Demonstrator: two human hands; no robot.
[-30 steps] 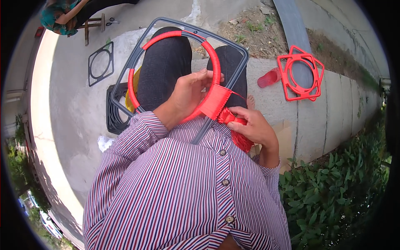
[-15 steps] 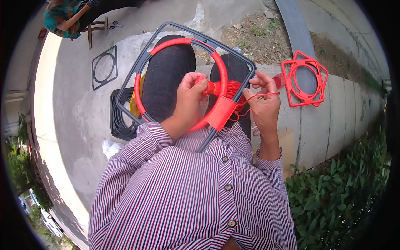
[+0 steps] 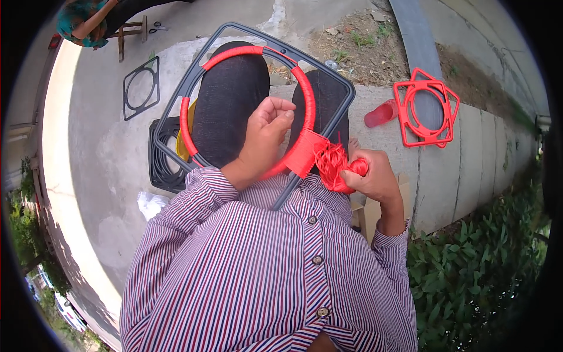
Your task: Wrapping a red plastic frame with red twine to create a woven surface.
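A black square frame (image 3: 345,106) with a round inner ring lies tilted across my lap. Red cord covers parts of the ring (image 3: 309,101), and a wide red wrapped band (image 3: 306,154) joins ring and frame at the lower right. My left hand (image 3: 265,134) is inside the ring, fingers curled and thumb bent against them, with nothing visible in it. Just outside the frame, my right hand (image 3: 378,176) grips a loose bundle of red cord (image 3: 333,165). The bundle's tangled strands reach toward the wrapped band.
Red frames (image 3: 427,111) lie stacked at the right beside a red translucent container (image 3: 381,114). Another black frame (image 3: 141,89) lies on the concrete at left, near a black crate (image 3: 161,179). Scissors (image 3: 156,27) and a seated person (image 3: 88,23) are at far left. A bush (image 3: 475,281) stands at lower right.
The red cord bundle, earlier between my hands behind the ring, is now in my right hand, lower and outside the frame. My left hand has let go of it.
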